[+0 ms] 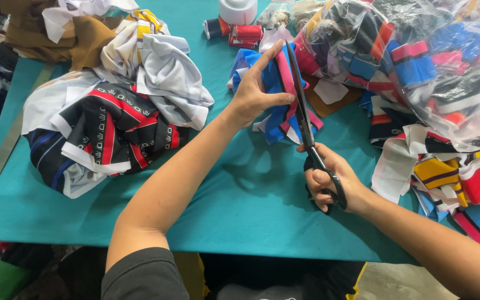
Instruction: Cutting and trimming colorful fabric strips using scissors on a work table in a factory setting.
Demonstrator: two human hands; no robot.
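Blue, pink and white striped fabric piece: held above the teal table, pinched in my left hand. Long black-handled steel scissors gripped in my right hand, blade lying along the fabric's right edge. Black-red patterned cloth heap left; clear plastic bag of striped pieces right.
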